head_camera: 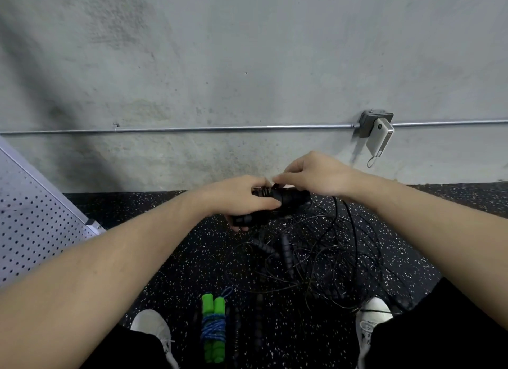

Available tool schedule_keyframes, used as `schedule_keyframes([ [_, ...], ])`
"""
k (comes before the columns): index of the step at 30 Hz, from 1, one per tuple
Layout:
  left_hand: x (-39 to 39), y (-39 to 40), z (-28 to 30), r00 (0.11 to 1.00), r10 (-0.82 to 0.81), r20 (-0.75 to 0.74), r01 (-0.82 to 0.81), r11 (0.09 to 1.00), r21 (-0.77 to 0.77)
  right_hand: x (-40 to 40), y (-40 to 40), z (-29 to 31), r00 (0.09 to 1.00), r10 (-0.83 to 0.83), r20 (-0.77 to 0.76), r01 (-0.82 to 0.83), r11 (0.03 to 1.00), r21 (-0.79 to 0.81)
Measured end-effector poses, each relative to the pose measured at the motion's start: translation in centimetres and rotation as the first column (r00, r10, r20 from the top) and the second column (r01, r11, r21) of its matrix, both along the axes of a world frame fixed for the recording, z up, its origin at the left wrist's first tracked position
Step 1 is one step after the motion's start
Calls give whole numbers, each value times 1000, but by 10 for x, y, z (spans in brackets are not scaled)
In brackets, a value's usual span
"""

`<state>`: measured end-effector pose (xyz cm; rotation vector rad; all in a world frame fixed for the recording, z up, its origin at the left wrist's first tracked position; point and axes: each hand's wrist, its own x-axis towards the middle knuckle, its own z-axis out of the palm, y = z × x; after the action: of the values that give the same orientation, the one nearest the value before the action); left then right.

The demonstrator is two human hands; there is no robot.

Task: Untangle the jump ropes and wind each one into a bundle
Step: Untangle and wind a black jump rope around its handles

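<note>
My left hand grips a pair of black ribbed jump-rope handles held above the floor. My right hand is just to their right, fingertips pinching at the thin black cord by the handles' top. That cord trails down into a loose tangle of black ropes on the speckled floor, with two more black handles lying in it. A wound bundle with green handles and blue rope lies between my feet. Further black handles lie beside it, dim against the floor.
A concrete wall with a metal conduit and an outlet box holding a white charger stands right ahead. A perforated white panel slants at the left. My white shoes flank the ropes on the black rubber floor.
</note>
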<state>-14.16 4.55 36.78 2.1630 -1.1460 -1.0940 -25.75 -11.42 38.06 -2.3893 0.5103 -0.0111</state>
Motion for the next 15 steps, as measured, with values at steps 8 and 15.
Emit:
schedule_keyframes([
  [8, 7, -3, -9, 971, 185, 150, -168, 978, -121, 13, 5, -9, 988, -150, -24, 151, 988, 37],
  [15, 6, -3, -8, 923, 382, -53, -384, 902, -198, 14, 15, -6, 998, -63, 10, 56, 938, 342],
])
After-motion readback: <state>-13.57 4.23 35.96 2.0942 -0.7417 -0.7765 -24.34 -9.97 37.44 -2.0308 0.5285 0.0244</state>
